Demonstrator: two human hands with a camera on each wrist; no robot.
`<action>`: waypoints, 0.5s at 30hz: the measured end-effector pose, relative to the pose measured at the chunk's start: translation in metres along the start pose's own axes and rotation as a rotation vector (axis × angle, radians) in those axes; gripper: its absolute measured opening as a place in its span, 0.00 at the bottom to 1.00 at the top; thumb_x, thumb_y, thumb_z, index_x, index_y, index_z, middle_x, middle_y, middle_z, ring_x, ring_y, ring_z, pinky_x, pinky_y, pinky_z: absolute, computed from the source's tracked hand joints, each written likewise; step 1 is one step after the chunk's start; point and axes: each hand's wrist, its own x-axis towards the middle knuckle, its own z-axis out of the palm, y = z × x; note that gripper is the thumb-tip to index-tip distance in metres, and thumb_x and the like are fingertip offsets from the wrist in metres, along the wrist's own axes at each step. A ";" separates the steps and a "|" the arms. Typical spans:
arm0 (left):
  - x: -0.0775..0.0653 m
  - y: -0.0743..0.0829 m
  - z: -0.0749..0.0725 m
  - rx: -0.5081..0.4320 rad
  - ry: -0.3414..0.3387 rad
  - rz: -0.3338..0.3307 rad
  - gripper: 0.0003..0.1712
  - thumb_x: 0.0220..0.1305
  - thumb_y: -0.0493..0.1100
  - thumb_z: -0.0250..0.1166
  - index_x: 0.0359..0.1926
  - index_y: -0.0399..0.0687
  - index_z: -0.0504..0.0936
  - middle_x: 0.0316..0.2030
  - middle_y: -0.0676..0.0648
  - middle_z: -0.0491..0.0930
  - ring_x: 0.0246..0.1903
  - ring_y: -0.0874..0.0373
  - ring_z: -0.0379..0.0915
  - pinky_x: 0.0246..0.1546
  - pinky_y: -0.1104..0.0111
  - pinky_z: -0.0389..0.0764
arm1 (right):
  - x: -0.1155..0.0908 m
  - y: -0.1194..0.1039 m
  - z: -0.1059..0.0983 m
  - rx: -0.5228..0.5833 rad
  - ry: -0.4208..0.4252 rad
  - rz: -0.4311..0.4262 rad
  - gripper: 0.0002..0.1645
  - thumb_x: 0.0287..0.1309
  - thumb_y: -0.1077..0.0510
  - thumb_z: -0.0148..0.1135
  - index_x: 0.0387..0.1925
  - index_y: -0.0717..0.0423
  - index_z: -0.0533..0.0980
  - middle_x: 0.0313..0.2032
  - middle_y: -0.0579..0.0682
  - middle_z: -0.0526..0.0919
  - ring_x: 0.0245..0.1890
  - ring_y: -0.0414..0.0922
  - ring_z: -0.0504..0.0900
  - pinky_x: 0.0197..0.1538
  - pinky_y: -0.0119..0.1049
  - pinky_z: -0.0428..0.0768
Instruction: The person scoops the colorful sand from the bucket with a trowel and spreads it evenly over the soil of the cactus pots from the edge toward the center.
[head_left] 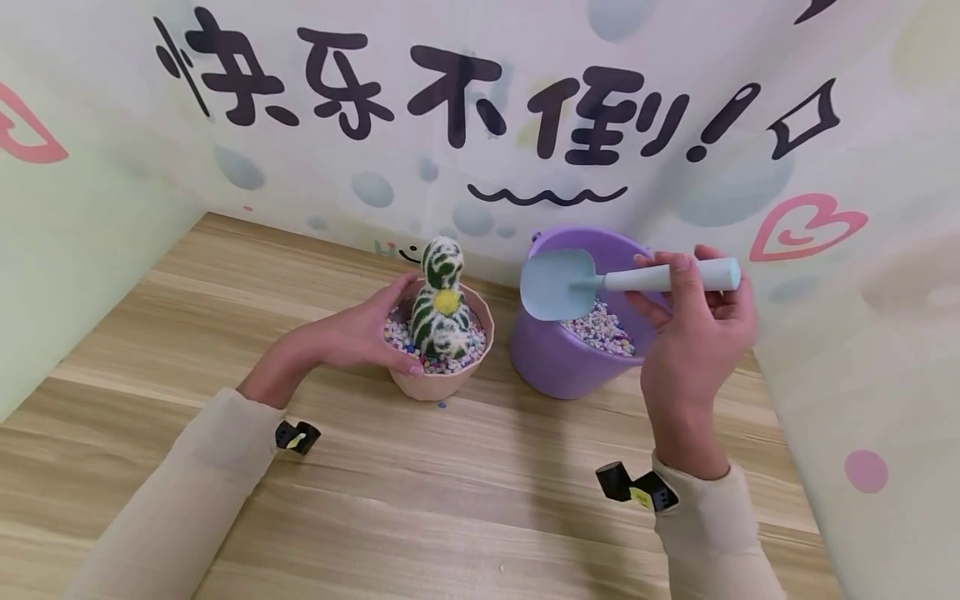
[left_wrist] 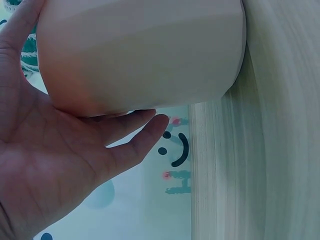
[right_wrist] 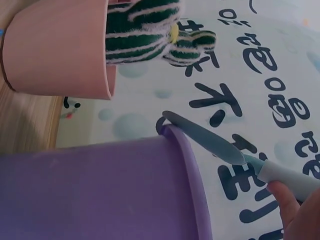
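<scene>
A pale-blue scoop with a broad rounded blade and a lighter handle is held nearly level above the left side of the mouth of a tapered purple bucket; whether the rim is touched cannot be told. The right hand is raised beside the bucket, its forearm brought up from the lower right. Its grip is closed round the handle, with the thumb laid across the near side and the fingers curled about it.

To the left, well apart from the bucket, a faceted pale-pink pot is stood upright on the wood-grained worktop. It is clasped by the left hand, reached in from the lower left: the grip is spread to the pot's width, the thumb set at the near rim and the fingers stretched round the far wall. In the pot, one fuzzy green-and-white striped cactus with one yellow flower is surrounded by small multicoloured pebbles; similar loose pebbles are held in the bucket.

One scoop, one bucket and one pot are counted. A single blue pebble is seen before the pot. Two beige sleeves are worn, and behind, a white printed backdrop is marked with four large black characters.
</scene>
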 end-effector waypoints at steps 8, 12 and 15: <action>-0.002 0.003 0.000 0.023 0.008 0.010 0.69 0.47 0.50 0.79 0.76 0.48 0.38 0.73 0.41 0.50 0.72 0.47 0.47 0.71 0.49 0.52 | 0.018 -0.005 -0.011 0.057 0.057 0.090 0.25 0.46 0.61 0.77 0.43 0.67 0.75 0.36 0.66 0.81 0.35 0.61 0.86 0.37 0.52 0.82; -0.005 0.006 0.002 0.064 0.030 0.018 0.66 0.47 0.52 0.78 0.76 0.47 0.41 0.72 0.41 0.52 0.71 0.47 0.48 0.70 0.48 0.54 | 0.028 -0.009 -0.019 0.031 0.072 0.116 0.24 0.47 0.60 0.76 0.43 0.66 0.75 0.37 0.65 0.81 0.36 0.61 0.86 0.38 0.51 0.83; -0.009 0.011 0.005 0.111 0.053 0.005 0.64 0.48 0.53 0.77 0.75 0.47 0.43 0.71 0.39 0.50 0.71 0.44 0.47 0.69 0.45 0.55 | 0.036 -0.012 -0.025 -0.009 0.073 0.121 0.24 0.48 0.60 0.76 0.45 0.65 0.75 0.39 0.65 0.81 0.37 0.60 0.86 0.38 0.51 0.83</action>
